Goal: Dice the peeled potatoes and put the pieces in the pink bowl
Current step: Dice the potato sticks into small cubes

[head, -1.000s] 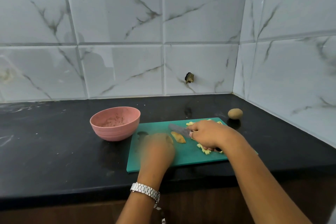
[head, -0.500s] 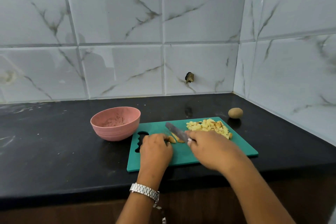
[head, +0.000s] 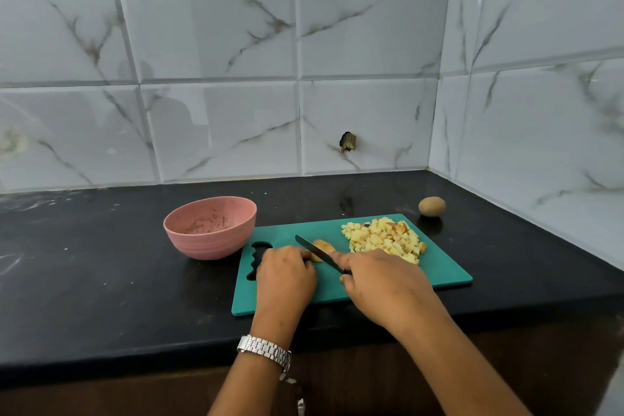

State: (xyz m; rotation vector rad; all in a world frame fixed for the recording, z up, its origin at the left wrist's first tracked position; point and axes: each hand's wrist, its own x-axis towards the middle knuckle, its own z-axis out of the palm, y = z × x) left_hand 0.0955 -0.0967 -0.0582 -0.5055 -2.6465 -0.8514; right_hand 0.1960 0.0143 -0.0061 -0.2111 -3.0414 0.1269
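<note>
Potato piece (head: 322, 244), a small peeled wedge, lies mid cutting board (head: 439, 267) with the knife (head: 315, 251) laid across it, tip pointing up-left. The left hand (head: 285, 275) is curled over the wedge's near end, pinning it. Its fingertips sit right by the blade, but from my end I cannot tell the gap because the knuckles hide it. The right hand (head: 381, 284) is wrapped round the handle, index finger along the spine. Main risk I flag is a nicked left fingertip: the wedge is small and leaves little room beside the edge. It also looks rounded, so I judge it could roll or skid under pressure and throw the cut off. The diced pile (head: 383, 240) sits just beyond the right hand, and a careless wrist could knock cubes off the board. The pink bowl (head: 209, 243), just beside the board's left end, holds only brownish residue and no dice, so the whole transfer is still to do, and scraping could spill onto the black counter (head: 84, 280). A whole potato (head: 432, 206) waits near the board's far right corner.
</note>
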